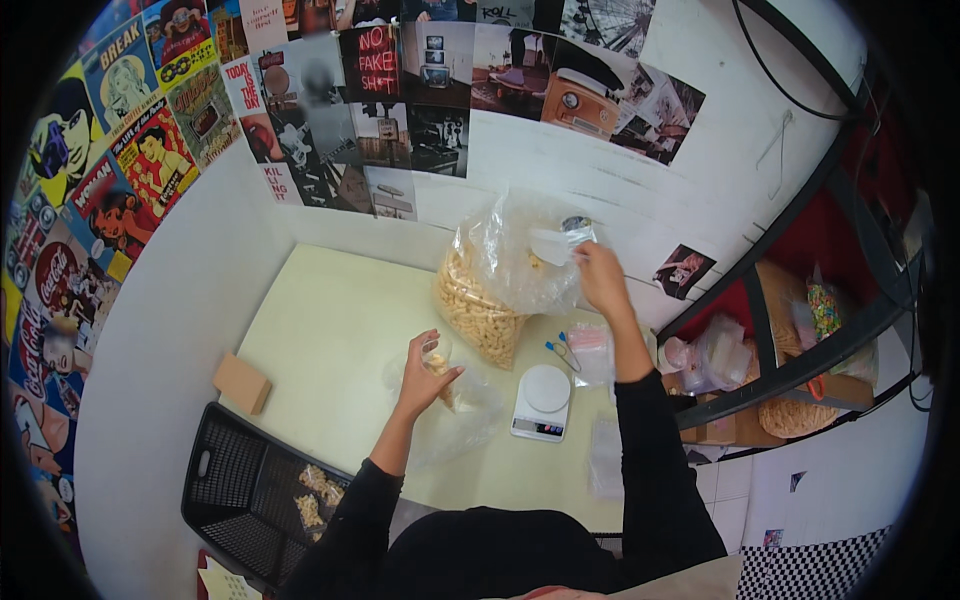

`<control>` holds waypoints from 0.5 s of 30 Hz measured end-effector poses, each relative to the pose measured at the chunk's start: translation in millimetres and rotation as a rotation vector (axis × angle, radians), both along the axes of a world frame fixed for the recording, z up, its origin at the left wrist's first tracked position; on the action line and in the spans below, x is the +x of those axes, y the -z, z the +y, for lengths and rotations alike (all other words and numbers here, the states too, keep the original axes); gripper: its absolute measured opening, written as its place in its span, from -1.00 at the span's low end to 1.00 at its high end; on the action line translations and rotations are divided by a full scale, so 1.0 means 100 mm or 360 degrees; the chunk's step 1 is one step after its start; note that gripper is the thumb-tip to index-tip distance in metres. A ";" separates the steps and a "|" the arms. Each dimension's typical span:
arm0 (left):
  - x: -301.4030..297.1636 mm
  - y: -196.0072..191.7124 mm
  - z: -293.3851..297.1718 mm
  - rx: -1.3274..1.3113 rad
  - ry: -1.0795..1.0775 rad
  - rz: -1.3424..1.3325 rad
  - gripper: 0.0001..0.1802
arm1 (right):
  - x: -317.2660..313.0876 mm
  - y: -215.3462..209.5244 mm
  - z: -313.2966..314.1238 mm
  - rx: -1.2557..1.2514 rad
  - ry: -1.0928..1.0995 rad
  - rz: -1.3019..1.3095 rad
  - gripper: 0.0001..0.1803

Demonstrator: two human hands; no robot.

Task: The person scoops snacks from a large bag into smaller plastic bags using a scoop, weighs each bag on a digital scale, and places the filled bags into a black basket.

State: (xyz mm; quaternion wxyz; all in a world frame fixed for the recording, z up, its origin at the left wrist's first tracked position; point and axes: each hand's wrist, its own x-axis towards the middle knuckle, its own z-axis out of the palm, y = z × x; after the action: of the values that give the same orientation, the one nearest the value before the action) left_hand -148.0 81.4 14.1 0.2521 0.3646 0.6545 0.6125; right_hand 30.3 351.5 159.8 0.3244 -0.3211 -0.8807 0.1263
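Two grasps: clear container (pixel 439 352) inside curled left fingers (pixel 418 346); pale scoop (pixel 551 243) jutting leftward from right fingers (pixel 586 252), at snack bag (pixel 478 305).

Bold lettering fills the posters and prints across a work corner's walls.
Red neon-style capitals glow on a dark print (pixel 371 62); red block letters mark a narrow white print (pixel 241 88); pale capitals top a blue comic-style poster (pixel 120 85); white script runs over a red poster (pixel 60 270). Markings on the white scale (pixel 543 400) are too small to read.
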 end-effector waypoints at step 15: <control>-0.06 0.32 0.97 -0.0314 0.0243 -0.0660 -0.21 | -1.45 1.14 0.66 0.0137 -0.0425 -0.1049 -0.73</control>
State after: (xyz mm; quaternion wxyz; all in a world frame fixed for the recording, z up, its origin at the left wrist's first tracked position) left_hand -153.8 178.1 -17.7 0.4612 0.2531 0.6158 0.5866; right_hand -114.4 417.5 46.0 0.0167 -0.2128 -0.9767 0.0200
